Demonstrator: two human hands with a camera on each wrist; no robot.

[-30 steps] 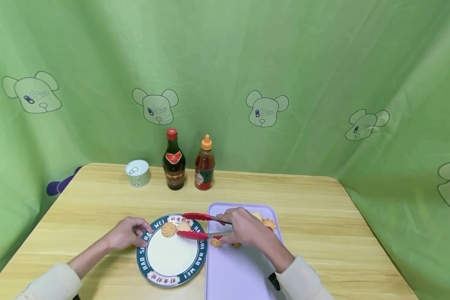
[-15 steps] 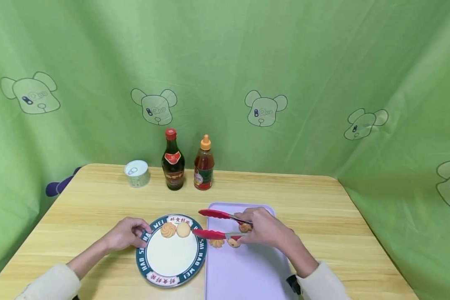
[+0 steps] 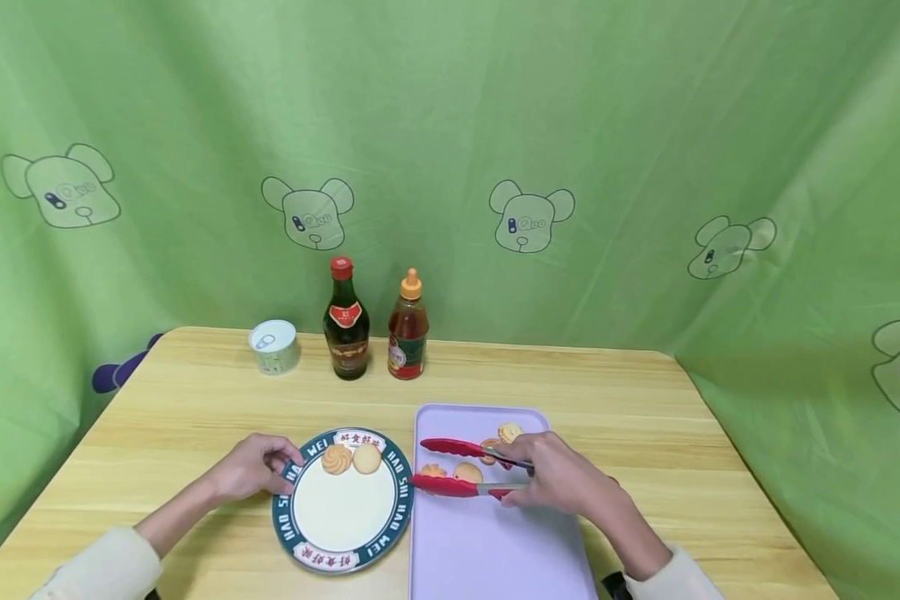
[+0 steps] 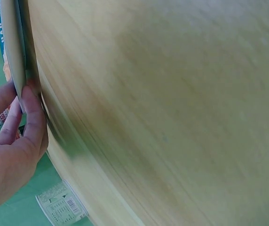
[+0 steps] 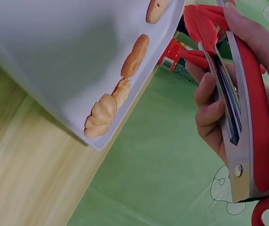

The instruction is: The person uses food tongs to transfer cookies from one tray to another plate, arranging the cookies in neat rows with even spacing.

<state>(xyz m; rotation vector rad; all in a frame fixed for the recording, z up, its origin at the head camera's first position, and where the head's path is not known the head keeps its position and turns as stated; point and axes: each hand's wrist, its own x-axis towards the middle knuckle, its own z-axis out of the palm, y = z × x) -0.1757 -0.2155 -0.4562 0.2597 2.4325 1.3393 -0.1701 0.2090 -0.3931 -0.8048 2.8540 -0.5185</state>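
Note:
My left hand (image 3: 251,468) pinches the left rim of a round plate (image 3: 341,512) with a dark teal lettered border; in the left wrist view the thumb and fingers (image 4: 33,113) grip its edge. Near its far rim lie a swirled cookie (image 3: 336,459) and a smooth round cookie (image 3: 367,458), side by side. Red-tipped metal tongs (image 3: 450,486) are held in my right hand (image 3: 566,477). Their tips stand apart with nothing between them gripped, over the left part of a lilac tray (image 3: 495,550). Close by them are a flower-shaped cookie (image 3: 433,472) and a round cookie (image 3: 467,473).
More cookies (image 3: 509,432) lie farther back on the tray, partly hidden by the tongs and hand. Along the table's far edge stand a tin can (image 3: 275,348), a dark bottle with a red cap (image 3: 347,325) and a sauce bottle (image 3: 408,333). A green curtain (image 3: 450,125) hangs behind.
The tongs, at first around the round cookie on the plate, have moved right with my right hand, over the tray. That cookie stays on the plate. My left hand keeps its place.

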